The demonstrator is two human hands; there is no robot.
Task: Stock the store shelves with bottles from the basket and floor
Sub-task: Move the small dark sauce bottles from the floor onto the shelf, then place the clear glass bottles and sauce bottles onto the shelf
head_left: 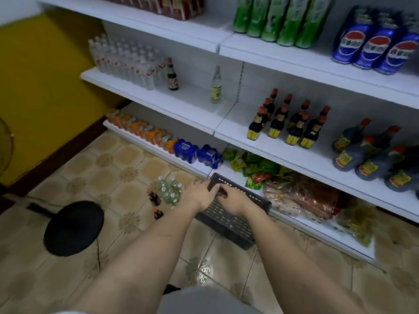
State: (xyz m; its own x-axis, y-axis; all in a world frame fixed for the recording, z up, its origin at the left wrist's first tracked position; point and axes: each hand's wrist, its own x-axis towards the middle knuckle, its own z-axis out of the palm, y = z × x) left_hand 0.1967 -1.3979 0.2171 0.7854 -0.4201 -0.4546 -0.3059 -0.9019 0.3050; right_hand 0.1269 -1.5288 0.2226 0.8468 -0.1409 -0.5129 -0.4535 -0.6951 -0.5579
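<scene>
Both hands, left (pixel 197 196) and right (pixel 233 198), hold the basket (pixel 229 219) handle; the floor bottles (pixel 169 191) stand just left, nearest the left hand.

Pepsi globe logo on blue cans (pixel 376 49), other labels too blurred

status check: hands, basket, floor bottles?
Both hands, left and right, grip the black basket rim. Basket tilted on the floor at the bottom shelf. Floor bottles stand left of it, unstocked. Stool nearby.

Black basket (pixel 229 219) — floor bottles (pixel 169 191) beside
</scene>
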